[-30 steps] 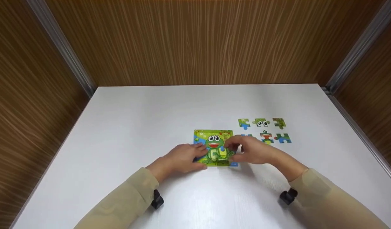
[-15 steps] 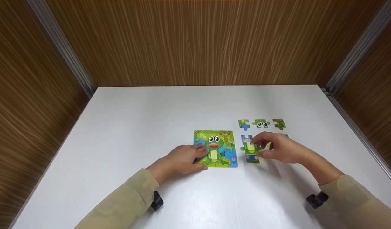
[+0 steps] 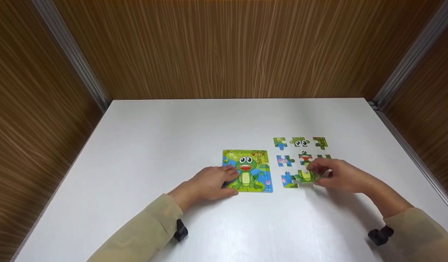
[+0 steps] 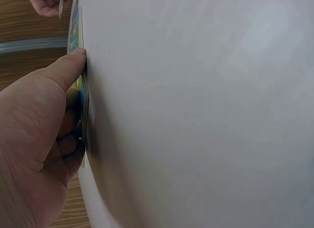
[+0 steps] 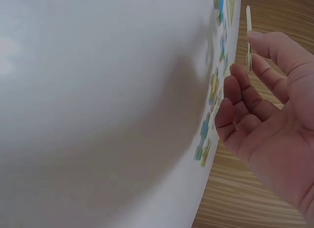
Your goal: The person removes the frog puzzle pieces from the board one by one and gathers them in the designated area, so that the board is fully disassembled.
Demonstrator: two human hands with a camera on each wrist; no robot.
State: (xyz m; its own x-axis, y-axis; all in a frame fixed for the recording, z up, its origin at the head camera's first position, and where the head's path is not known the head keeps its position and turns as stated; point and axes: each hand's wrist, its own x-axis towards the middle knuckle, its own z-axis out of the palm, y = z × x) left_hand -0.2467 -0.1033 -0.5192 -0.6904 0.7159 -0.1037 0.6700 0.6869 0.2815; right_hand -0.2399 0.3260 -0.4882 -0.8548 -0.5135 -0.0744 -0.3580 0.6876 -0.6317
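A square frog puzzle board [image 3: 262, 174] lies flat near the middle of the white table. My left hand [image 3: 211, 182] holds its near left corner, fingers over the left side and thumb along the near edge. My right hand [image 3: 340, 176] pinches a puzzle piece [image 3: 305, 176] printed with a frog's yellow belly and green legs. In the right wrist view this puzzle piece [image 5: 248, 46] is seen edge-on between thumb and finger, above the tabletop. Beside the held piece, in the head view, lies a blue-green corner piece [image 3: 288, 181].
Several loose puzzle pieces lie right of the board in spaced rows, among them an eyes piece [image 3: 300, 142] and a mouth piece [image 3: 304, 158]. One green piece [image 3: 323, 157] is partly hidden by my right hand. Wood-grain panels [image 3: 224, 51] enclose the table's back and sides.
My right hand has carried the belly piece from over the board rightward to the loose pieces, uncovering the board's picture. The left hand has stayed in place.
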